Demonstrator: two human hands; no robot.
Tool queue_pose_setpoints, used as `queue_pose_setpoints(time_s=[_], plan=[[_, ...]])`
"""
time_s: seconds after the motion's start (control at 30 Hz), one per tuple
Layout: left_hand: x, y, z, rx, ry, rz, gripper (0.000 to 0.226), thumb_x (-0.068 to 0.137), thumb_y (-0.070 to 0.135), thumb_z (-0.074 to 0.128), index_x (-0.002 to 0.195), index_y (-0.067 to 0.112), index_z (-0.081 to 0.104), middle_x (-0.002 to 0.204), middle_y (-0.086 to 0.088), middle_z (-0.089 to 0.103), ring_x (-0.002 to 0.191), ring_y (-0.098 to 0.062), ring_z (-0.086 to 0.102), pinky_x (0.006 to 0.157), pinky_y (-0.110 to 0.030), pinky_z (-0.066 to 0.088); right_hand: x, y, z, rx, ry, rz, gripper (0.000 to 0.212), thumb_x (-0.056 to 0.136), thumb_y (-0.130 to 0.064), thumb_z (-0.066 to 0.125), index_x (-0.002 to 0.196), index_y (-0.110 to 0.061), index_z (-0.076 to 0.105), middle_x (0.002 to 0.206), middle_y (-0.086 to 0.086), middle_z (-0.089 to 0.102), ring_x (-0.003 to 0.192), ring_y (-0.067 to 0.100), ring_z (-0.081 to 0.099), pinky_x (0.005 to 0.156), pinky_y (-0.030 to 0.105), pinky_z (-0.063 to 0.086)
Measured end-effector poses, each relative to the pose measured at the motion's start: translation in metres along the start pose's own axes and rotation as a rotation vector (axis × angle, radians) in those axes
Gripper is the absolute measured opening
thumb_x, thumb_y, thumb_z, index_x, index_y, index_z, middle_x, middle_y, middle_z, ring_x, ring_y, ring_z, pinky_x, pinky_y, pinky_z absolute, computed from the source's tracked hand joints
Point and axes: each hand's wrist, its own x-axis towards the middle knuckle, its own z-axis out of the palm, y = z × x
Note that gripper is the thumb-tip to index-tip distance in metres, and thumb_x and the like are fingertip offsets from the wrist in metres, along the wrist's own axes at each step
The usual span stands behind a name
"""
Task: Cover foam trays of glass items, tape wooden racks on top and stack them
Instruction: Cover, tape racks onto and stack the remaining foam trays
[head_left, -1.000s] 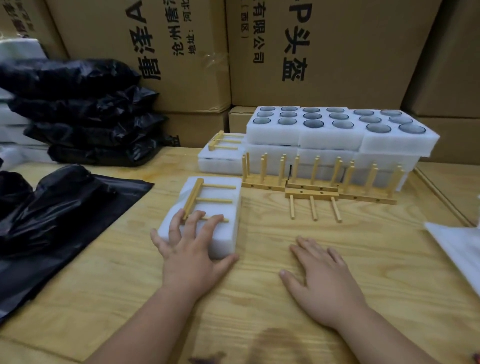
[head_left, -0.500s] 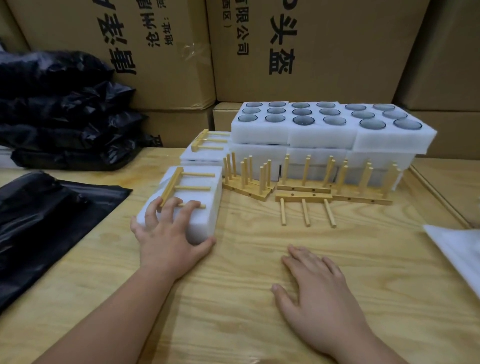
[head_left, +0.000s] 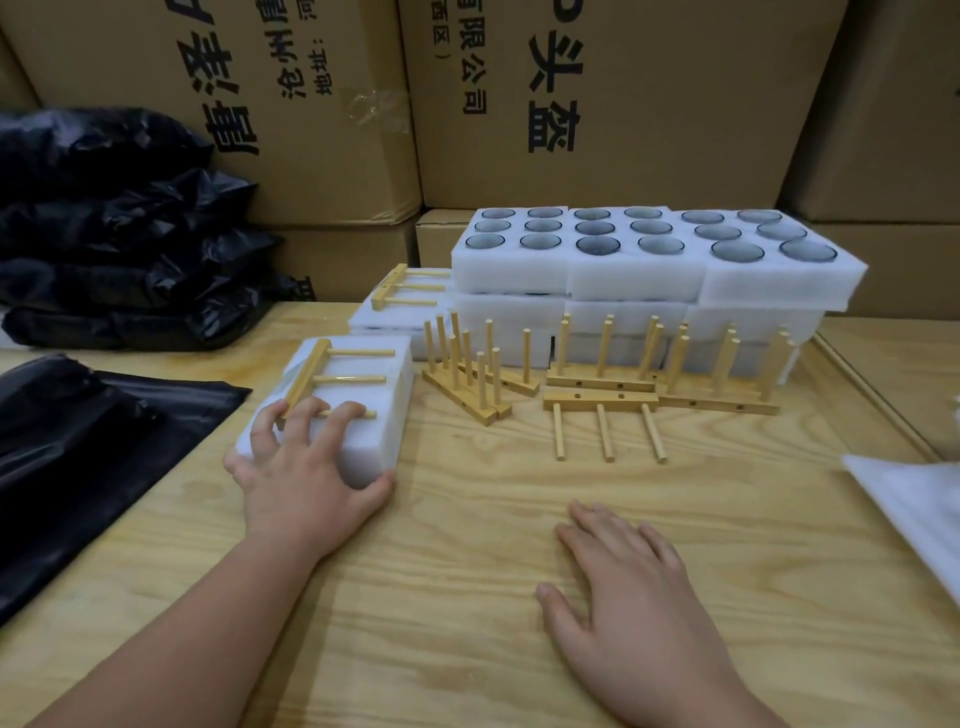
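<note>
The left hand (head_left: 306, 467) grips the near end of a covered white foam tray block (head_left: 337, 415), fingers curled over its top edge and thumb against the near face, apparently to slide or lift it as one unit. A pale wooden peg rack (head_left: 332, 376) lies flat on that block under glossy clear tape, so it travels with the tray. The right hand (head_left: 628, 597) rests flat and empty on the light plywood tabletop (head_left: 519, 597), probably as a brace. A second taped block (head_left: 395, 312) sits just behind, the likely stacking place. Loose wooden racks (head_left: 602, 384) lie between, beside uncovered white foam trays of glass cups (head_left: 649, 254), which await covering.
</note>
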Motion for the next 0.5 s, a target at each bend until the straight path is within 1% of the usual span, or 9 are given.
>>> queue_pose_setpoints(time_s=[0.13, 0.23, 0.4, 0.5], plan=[[0.02, -0.006, 0.003, -0.033, -0.038, 0.014, 0.071, 0.059, 0.076, 0.062, 0.124, 0.054, 0.042, 0.135, 0.017, 0.038, 0.144, -0.025, 0.014, 0.102, -0.064, 0.03, 0.0, 0.0, -0.001, -0.001, -0.005, 0.003, 0.083, 0.08, -0.074, 0.019, 0.154, -0.038, 0.033, 0.165, -0.023, 0.013, 0.152, -0.002, 0.002, 0.125, 0.034, -0.003], [0.026, -0.011, 0.003, -0.081, -0.043, 0.066, 0.071, 0.055, 0.072, 0.064, 0.121, 0.052, 0.046, 0.132, 0.018, 0.041, 0.142, -0.027, 0.019, 0.103, -0.063, 0.029, 0.0, -0.001, -0.001, 0.005, -0.005, 0.006, 0.083, 0.08, -0.074, 0.019, 0.153, -0.038, 0.033, 0.165, -0.023, 0.013, 0.152, -0.002, 0.002, 0.124, 0.033, -0.004], [0.026, -0.018, 0.005, -0.145, -0.027, 0.194, 0.068, 0.053, 0.067, 0.068, 0.117, 0.05, 0.05, 0.13, 0.017, 0.045, 0.14, -0.03, 0.022, 0.107, -0.068, 0.026, 0.001, -0.001, -0.001, -0.003, -0.007, 0.013, 0.083, 0.079, -0.074, 0.018, 0.153, -0.039, 0.033, 0.166, -0.023, 0.012, 0.152, -0.003, 0.001, 0.124, 0.034, -0.004], [0.028, -0.018, 0.006, -0.158, -0.019, 0.217, 0.068, 0.054, 0.067, 0.069, 0.117, 0.049, 0.05, 0.129, 0.016, 0.045, 0.141, -0.029, 0.022, 0.11, -0.066, 0.023, 0.001, -0.002, -0.001, -0.003, -0.009, 0.015, 0.084, 0.078, -0.075, 0.017, 0.153, -0.039, 0.033, 0.165, -0.023, 0.012, 0.151, -0.003, 0.001, 0.125, 0.034, -0.004]])
